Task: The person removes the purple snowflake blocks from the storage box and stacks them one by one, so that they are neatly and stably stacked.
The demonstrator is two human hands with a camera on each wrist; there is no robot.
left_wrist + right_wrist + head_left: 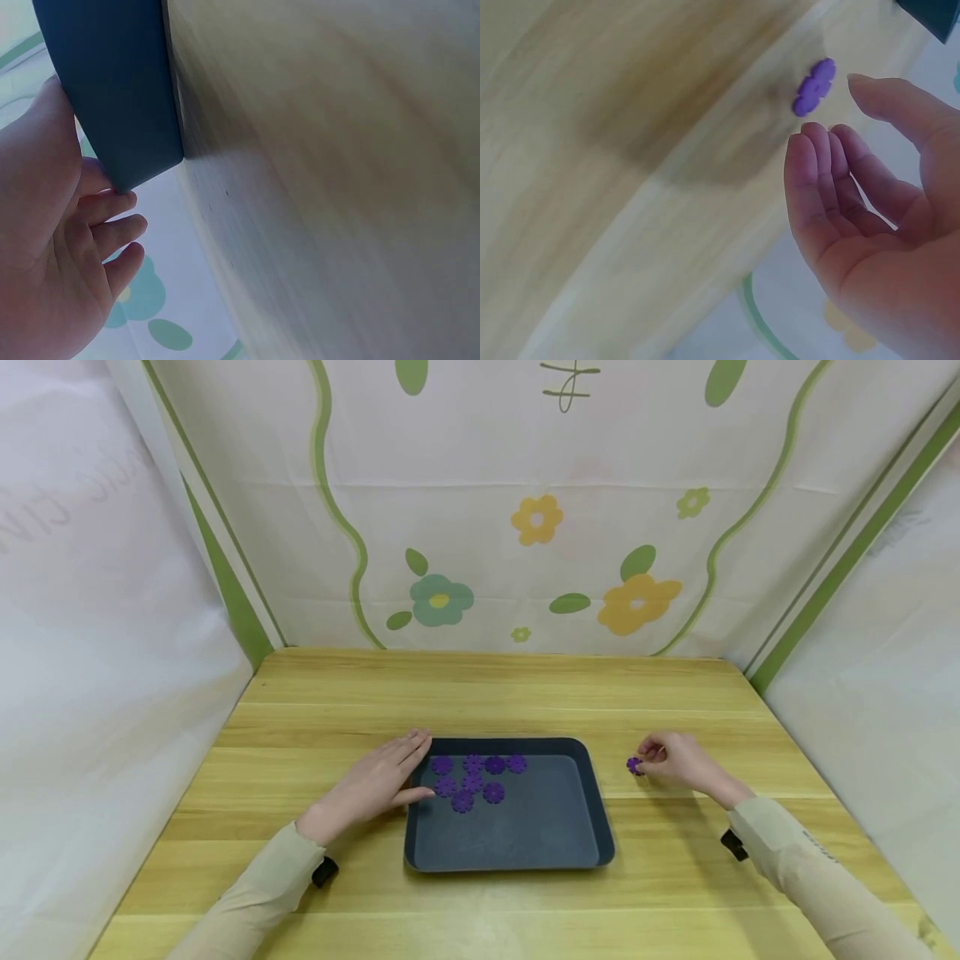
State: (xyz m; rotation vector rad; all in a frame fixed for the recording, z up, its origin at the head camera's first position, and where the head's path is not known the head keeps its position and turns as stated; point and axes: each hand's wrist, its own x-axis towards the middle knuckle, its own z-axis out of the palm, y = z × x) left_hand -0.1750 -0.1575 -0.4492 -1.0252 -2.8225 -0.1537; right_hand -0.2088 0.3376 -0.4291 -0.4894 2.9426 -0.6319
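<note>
Parted, empty grip: right hand (681, 763) just beside a purple notched disc (633, 767).
Thin and petal-edged, it lies on the wooden table (510, 914) toward three o'clock from the tray (525, 835), whose matching discs (493, 792) cluster near ten, beside the straight-fingered left hand (378, 781).

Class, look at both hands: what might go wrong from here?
1. The lone purple piece lies beyond the tips of the right hand's fingers, so a pinch might miss or nudge it.
2. The left hand touches the tray's left side; a push might shift it and perhaps slide the purple pieces inside.
</note>
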